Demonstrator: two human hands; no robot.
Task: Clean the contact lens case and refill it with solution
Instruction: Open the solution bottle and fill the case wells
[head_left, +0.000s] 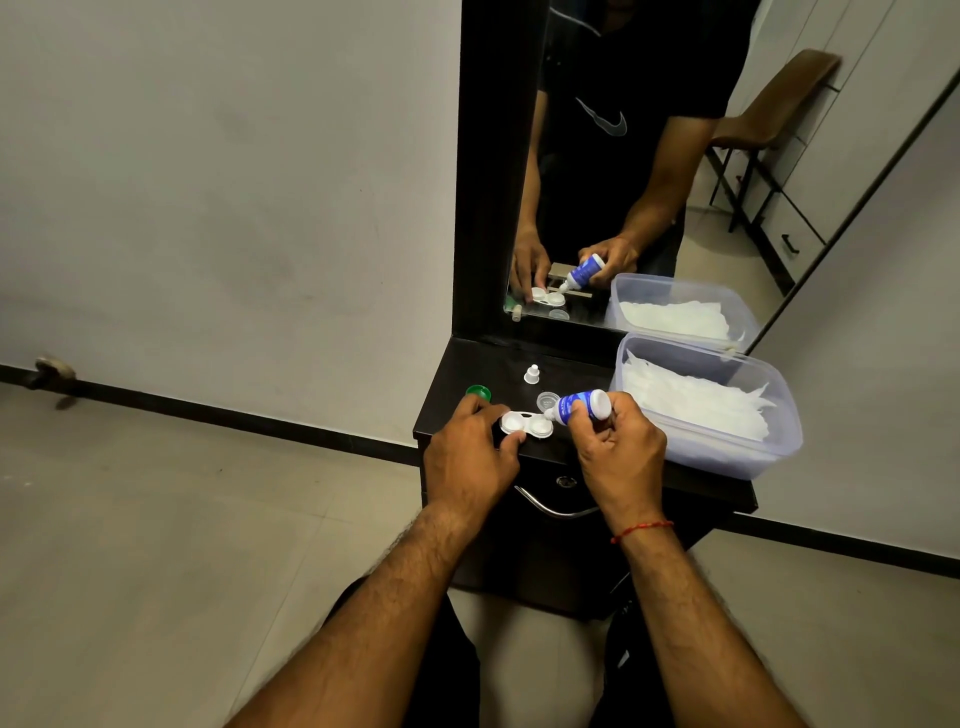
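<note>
Dark cabinet top (493, 364): left hand (467, 457) pinches the case (525, 424) near the front edge; right hand (618, 457) grips the bottle (579, 405), nozzle at the case's right well. Rightward a tub (753, 457) crowds in; green cap (479, 392) and white cap (531, 374) lie behind.

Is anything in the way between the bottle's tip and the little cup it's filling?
Nothing visible is. The right hand tips the solution bottle so its nozzle sits at the open well nearest it in the lens case, which the left hand holds. The green lid and clear lid lie behind it.
</note>
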